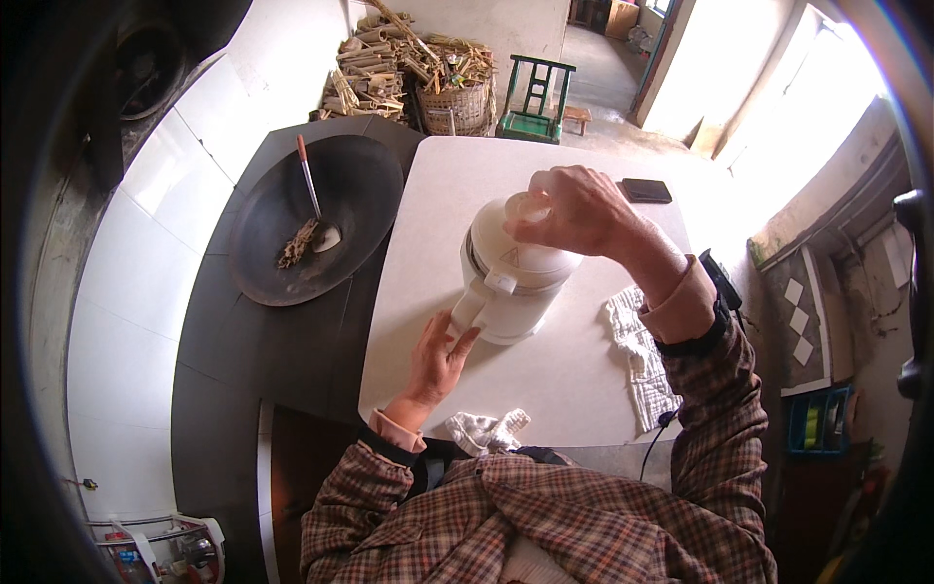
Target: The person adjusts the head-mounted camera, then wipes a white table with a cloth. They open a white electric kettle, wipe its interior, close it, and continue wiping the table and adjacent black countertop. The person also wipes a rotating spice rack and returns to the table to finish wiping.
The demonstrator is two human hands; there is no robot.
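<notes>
A white lidded kitchen appliance with a side handle (pixel 519 299), perhaps a soy milk maker or kettle, stands on the light table (pixel 416 219). My right hand (pixel 580 212) is closed around a pale, round translucent piece (pixel 529 207) at the top of its lid. My left hand (pixel 434 361) touches the lower end of the handle with fingers and thumb on either side. A white cloth (pixel 642 365) lies on the table to the right of the appliance. Another crumpled white cloth (pixel 487 431) is at the near edge, close to my body.
On the dark tiled counter at left sits a wok (pixel 365 190) holding a spatula (pixel 308 179) and dry plant scraps (pixel 298 246). A dark phone (pixel 646 190) lies at the table's far right. Beyond are a green chair (pixel 536 102), a wicker basket (pixel 460 109) and stacked firewood (pixel 372 69).
</notes>
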